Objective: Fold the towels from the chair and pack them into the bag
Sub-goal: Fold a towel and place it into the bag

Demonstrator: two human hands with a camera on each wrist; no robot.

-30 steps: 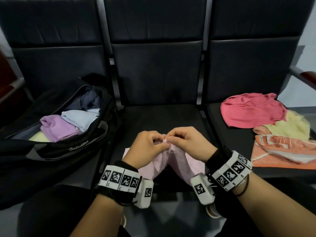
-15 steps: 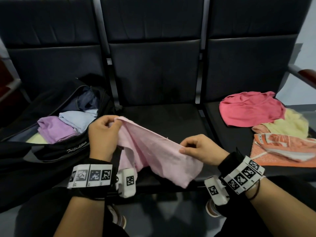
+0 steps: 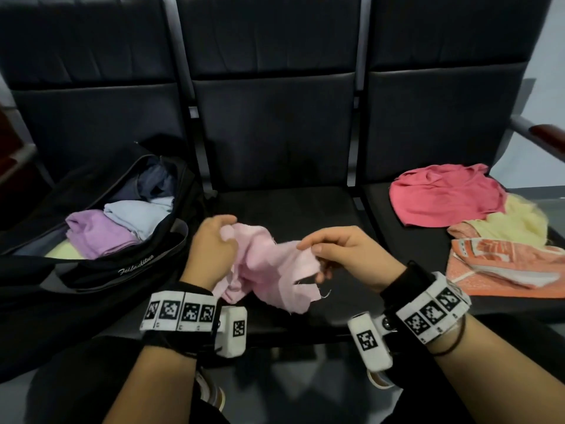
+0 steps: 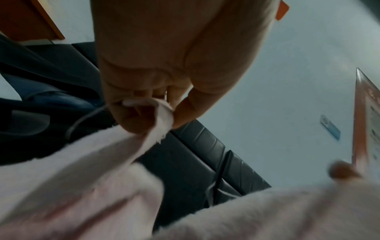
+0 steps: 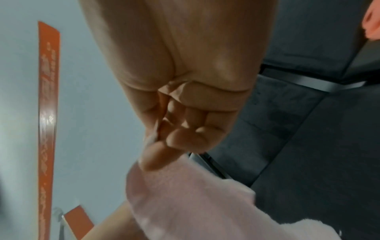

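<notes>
A pale pink towel (image 3: 269,267) hangs bunched between both hands over the front of the middle seat. My left hand (image 3: 214,243) grips its left corner, seen as curled fingers round the cloth (image 4: 148,113) in the left wrist view. My right hand (image 3: 333,252) pinches the right edge between thumb and forefinger; the pink towel (image 5: 185,203) trails below the right hand (image 5: 160,146) in the right wrist view. The open black bag (image 3: 91,270) lies on the left seat with folded purple (image 3: 97,231) and light blue (image 3: 137,215) towels inside.
On the right seat lie a red-pink towel (image 3: 443,197), a yellow one (image 3: 516,221) and an orange patterned one (image 3: 504,264). A metal armrest (image 3: 538,133) juts at the far right. Dark seat backs rise behind.
One second ago both hands pinched the towel together at the centre. They then spread it wide, left hand up near the bag. Now the hands have drawn closer again and the towel sags bunched.
</notes>
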